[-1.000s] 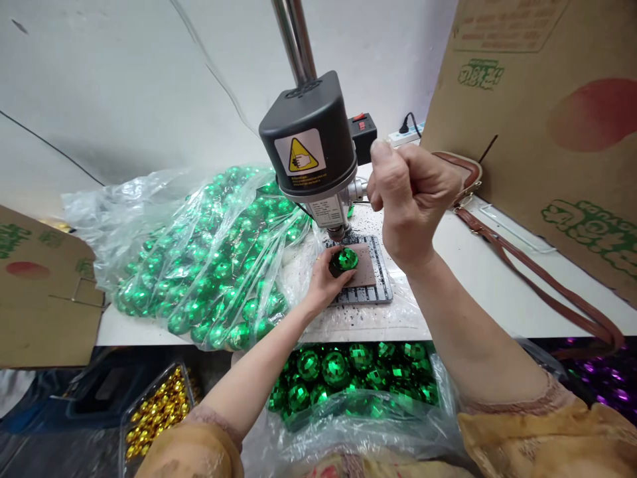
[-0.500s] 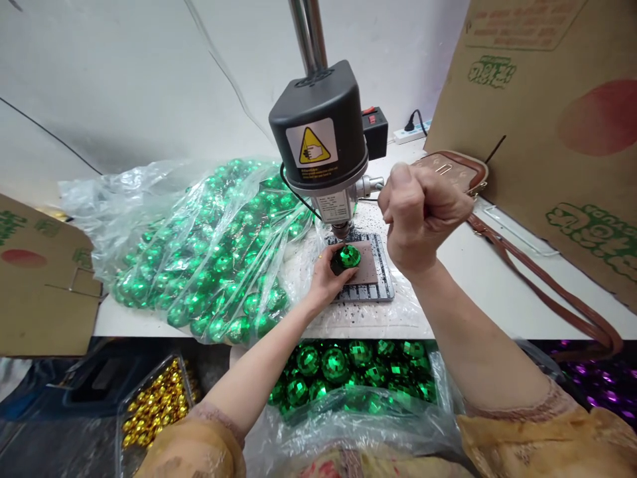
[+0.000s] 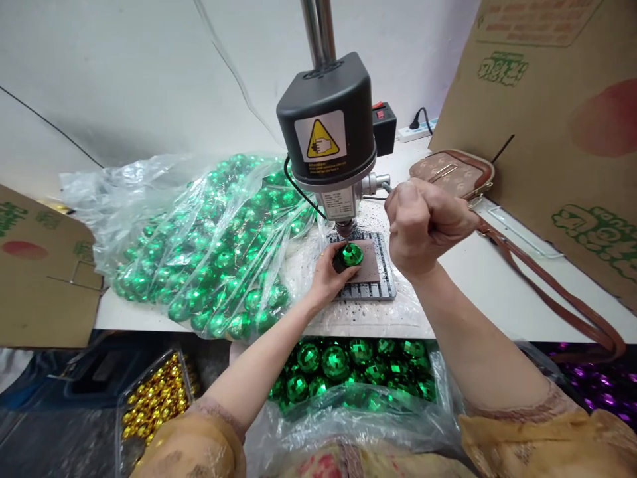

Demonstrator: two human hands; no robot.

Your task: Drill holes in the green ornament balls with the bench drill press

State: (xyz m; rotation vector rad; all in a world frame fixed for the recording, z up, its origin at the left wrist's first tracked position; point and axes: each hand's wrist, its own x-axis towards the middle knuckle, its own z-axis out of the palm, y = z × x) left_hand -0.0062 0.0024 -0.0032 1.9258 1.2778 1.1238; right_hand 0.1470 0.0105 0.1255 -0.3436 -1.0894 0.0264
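Under the chuck of a small drill press (image 3: 326, 119), a shiny green faceted ball (image 3: 353, 254) rests on a brown pad (image 3: 369, 262) over the slotted metal base (image 3: 385, 279). My left hand (image 3: 331, 271) is closed around the ball's left side, thumb in front and fingers behind. To the right of the press, my right hand (image 3: 428, 222) makes a fist round the feed lever (image 3: 387, 188); most of the lever is hidden by the fingers. The drill tip sits at or just above the top of the ball; contact cannot be made out. Dark chips are scattered about the base.
A clear plastic bag of green balls (image 3: 213, 245) covers the table's left. More green balls (image 3: 336, 362) fill a plastic-lined container below the front edge. Gold balls (image 3: 156, 398) lie in a bin lower left. A handbag (image 3: 448, 172) and cardboard boxes (image 3: 552, 133) stand right.
The camera view has shifted slightly, so the press appears a little further right. Both hands keep their holds on the ball and the lever, with hardly any other movement.
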